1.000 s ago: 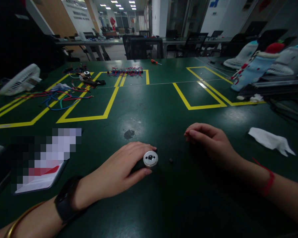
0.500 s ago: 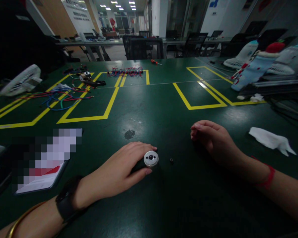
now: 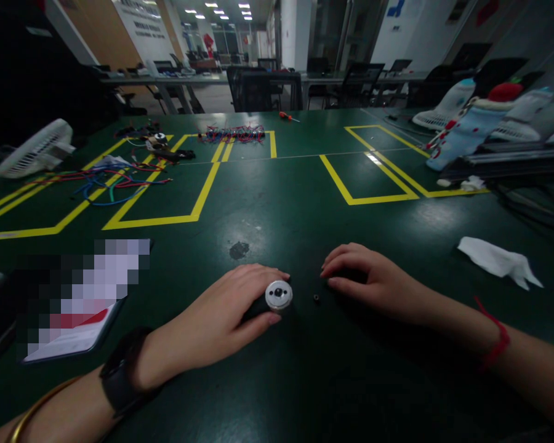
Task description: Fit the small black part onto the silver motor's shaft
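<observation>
Near the middle of the green table [image 3: 240,387], the left hand [image 3: 226,307] is holding a round metal part [image 3: 279,302], fingers around its far side and thumb along its near side, while the silvery, holed face is pointing up. Just to its right, a small dark piece [image 3: 316,299] is lying apart on the table. Beside that, the right hand [image 3: 373,277] is hanging loosely curved, thumb and index finger parted, seemingly gripping nothing; whether its edge is touching the table, I cannot tell. For careful handling, the left hand should be bracing the metal part without covering its holes, and any pinch on the small piece should be using fingertips only, since something so tiny is probably slipping away easily.
</observation>
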`<move>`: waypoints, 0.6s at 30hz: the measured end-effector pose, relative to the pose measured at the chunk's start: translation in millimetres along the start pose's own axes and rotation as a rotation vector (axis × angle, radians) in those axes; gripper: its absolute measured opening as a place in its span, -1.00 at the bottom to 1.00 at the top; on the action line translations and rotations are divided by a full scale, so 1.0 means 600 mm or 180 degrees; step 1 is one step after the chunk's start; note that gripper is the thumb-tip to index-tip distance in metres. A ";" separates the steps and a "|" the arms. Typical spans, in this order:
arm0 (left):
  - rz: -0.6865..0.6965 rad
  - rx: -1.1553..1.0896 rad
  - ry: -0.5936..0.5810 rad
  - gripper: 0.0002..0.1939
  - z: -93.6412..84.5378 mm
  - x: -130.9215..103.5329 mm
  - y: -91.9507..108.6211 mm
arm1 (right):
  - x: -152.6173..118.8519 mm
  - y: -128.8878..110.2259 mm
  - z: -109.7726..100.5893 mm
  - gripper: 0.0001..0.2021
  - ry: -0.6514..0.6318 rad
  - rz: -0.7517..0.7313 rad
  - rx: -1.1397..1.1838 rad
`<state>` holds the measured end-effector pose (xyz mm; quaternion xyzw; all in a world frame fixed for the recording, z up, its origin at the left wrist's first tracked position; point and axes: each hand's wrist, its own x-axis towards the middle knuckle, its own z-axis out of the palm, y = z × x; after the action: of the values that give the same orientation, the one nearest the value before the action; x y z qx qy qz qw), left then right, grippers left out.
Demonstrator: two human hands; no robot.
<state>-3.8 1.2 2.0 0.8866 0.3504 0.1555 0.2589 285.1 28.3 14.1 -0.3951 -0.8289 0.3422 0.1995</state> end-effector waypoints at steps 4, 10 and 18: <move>-0.0024 -0.0015 0.0015 -0.54 0.001 0.001 0.001 | -0.006 -0.003 0.020 -0.81 0.0021 -0.0265 -0.0585; 0.0009 -0.0022 0.0052 -0.54 0.000 0.002 0.004 | 0.003 -0.031 0.031 -0.90 0.0263 -0.0412 -0.0614; 0.0106 0.0017 0.0181 -0.65 0.002 0.005 0.002 | 0.043 -0.102 0.023 -0.90 0.0599 -0.0912 -0.0746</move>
<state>-0.7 1.9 1.8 0.8882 0.3432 0.1839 0.2438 229.7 15.3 50.5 -0.3239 -0.8884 0.1732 0.2753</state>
